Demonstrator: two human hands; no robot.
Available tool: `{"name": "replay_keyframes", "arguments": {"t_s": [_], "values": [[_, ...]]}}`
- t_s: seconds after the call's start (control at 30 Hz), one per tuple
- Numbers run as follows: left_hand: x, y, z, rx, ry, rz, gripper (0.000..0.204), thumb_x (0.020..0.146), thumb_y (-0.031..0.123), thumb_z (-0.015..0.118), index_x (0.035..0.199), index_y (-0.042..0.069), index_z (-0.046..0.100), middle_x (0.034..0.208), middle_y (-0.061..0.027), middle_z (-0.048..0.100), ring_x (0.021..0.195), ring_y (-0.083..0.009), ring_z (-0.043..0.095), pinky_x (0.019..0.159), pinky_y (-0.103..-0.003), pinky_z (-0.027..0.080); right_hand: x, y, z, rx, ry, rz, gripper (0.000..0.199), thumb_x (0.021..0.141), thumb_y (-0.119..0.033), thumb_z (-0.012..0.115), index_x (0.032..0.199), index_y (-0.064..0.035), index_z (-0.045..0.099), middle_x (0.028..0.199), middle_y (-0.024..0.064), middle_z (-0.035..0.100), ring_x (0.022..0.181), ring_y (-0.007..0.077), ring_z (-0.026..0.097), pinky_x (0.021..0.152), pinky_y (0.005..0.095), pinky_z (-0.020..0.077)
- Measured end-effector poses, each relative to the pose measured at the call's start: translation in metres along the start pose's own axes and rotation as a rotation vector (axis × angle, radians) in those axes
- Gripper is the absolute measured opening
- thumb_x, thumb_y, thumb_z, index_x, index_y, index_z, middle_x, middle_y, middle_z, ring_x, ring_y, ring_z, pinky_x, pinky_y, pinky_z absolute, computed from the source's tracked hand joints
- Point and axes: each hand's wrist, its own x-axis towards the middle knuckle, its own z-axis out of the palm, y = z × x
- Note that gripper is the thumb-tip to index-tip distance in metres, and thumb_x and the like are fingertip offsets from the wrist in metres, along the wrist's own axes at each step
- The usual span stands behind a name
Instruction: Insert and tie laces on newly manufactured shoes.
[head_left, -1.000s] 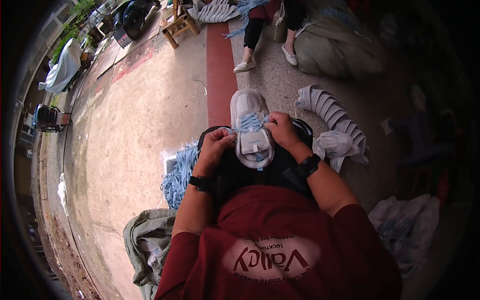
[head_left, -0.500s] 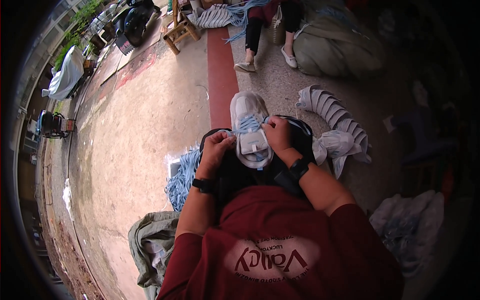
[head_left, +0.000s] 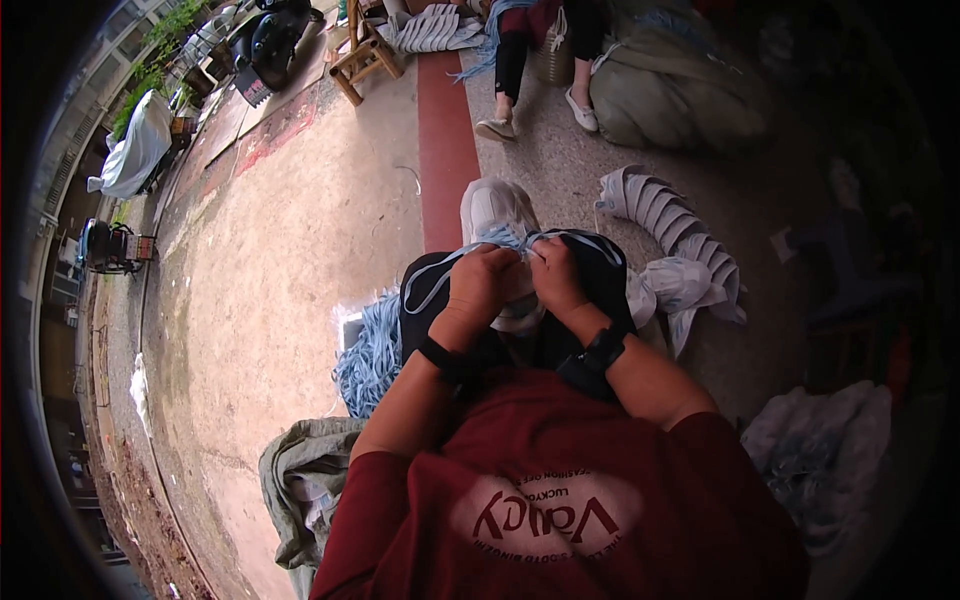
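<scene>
Bare concrete floor (head_left: 270,260) spreads to our left, a red painted strip (head_left: 440,130) crossing it toward a wooden stool (head_left: 365,55) at the top. Near our knee a heap of pale blue laces (head_left: 370,350) lies on the ground. On our lap rests the white shoe (head_left: 497,215), toe pointing away; our left hand (head_left: 482,287) and right hand (head_left: 553,275) both pinch its blue lace (head_left: 520,240), fingers clenched. To the right, stacked white shoes (head_left: 665,220) line the speckled floor.
</scene>
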Motion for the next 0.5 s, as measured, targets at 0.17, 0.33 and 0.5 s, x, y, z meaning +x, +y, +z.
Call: {"name": "replay_keyframes", "arguments": {"t_s": [0.17,0.33,0.5], "values": [[0.009,0.004,0.015,0.308,-0.02,0.033,0.01,0.073,0.015,0.061,0.071,0.006,0.059,0.072,-0.0105,0.058,0.067,-0.0285,0.06,0.059,-0.036,0.049,0.002,-0.006,-0.003,0.017,-0.041,0.012,0.008,0.074,-0.001,0.054,0.077,0.0051,0.059,0.075,0.0216,0.058,0.075,0.0351,0.056,0.069,0.0372,0.0449],[0.009,0.006,0.008,0.508,-0.152,0.021,0.005,0.073,0.009,0.056,0.073,0.004,0.057,0.073,-0.0132,0.059,0.069,-0.0302,0.061,0.06,-0.039,0.05,0.002,-0.021,-0.008,0.174,-0.052,0.168,0.007,0.072,-0.003,0.059,0.071,0.0036,0.057,0.071,0.0195,0.057,0.072,0.0342,0.056,0.066,0.0393,0.0447],[-0.033,-0.007,-0.063,0.414,-0.216,-0.216,0.009,0.073,0.011,0.059,0.074,0.002,0.057,0.067,-0.0133,0.058,0.068,-0.0311,0.06,0.06,-0.039,0.048,-0.002,-0.019,-0.016,-0.121,-0.027,-0.049,0.007,0.068,-0.007,0.064,0.071,-0.002,0.06,0.071,0.0143,0.056,0.071,0.0318,0.055,0.066,0.0401,0.0441]]}}
